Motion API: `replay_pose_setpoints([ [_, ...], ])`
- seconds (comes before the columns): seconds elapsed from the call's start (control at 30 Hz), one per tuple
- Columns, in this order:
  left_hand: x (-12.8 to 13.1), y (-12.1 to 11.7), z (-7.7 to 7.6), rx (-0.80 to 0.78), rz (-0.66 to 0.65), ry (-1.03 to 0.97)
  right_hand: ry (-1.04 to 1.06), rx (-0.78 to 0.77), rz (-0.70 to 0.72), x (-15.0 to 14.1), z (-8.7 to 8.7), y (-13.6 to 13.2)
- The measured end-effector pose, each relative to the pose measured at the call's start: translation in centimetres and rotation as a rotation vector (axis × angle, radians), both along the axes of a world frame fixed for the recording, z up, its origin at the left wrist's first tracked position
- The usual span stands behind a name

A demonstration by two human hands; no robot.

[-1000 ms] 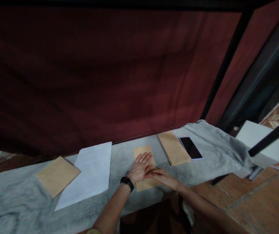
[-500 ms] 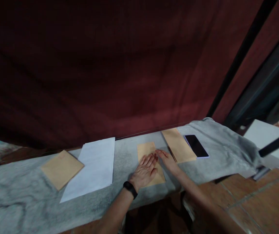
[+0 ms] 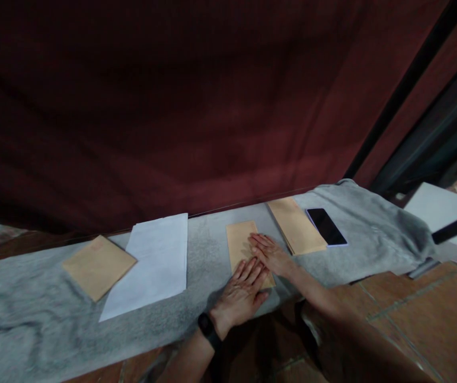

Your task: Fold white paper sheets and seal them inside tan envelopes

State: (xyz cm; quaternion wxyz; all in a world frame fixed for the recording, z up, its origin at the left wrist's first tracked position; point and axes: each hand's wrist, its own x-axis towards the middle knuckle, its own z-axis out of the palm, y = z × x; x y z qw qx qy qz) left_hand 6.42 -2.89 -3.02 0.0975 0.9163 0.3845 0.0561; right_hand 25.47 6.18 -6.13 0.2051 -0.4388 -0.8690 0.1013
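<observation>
A tan paper envelope point(image 3: 239, 234) lies flat on the grey cloth in front of me. My left hand point(image 3: 241, 290), with a black band on its wrist, rests palm down over the envelope's near part, fingers stretched out. Palm down as well, my right hand point(image 3: 272, 254) lies across the envelope's middle and right side, just beyond the left fingertips. The two hands meet or overlap slightly at the fingers. Much of the envelope's lower half is hidden under them.
Right of my hands is a stack of tan envelopes point(image 3: 298, 226), with a dark-screened phone point(image 3: 327, 227) beside it. White paper sheets point(image 3: 152, 266) lie to the left, partly under another tan envelope point(image 3: 98, 266). A grey cloth point(image 3: 208, 250) covers the bench; a dark red curtain point(image 3: 212, 133) hangs behind.
My left hand has slid down toward the near end of the envelope. My right hand has moved from its right edge onto its middle. The view has shifted slightly.
</observation>
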Motion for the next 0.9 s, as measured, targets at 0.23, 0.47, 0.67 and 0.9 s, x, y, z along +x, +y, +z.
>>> replay_pose_setpoints([
  [0.23, -0.3, -2.0, 0.7, -0.013, -0.099, -0.043, -0.180, 0.046, -0.050, -0.1, -0.1, 0.4],
  [0.47, -0.6, -2.6, 0.9, -0.051, -0.130, -0.053, -0.190, 0.066, -0.012, 0.4, -0.2, -0.6],
  [0.67, -0.6, -2.5, 1.2, -0.104, -0.121, -0.077, -0.174, -0.018, 0.128, 1.5, 0.5, -2.5],
  [0.9, -0.7, -2.4, 1.8, -0.174, -0.125, -0.108, -0.094, -0.143, 0.204, 2.6, 1.3, -3.3],
])
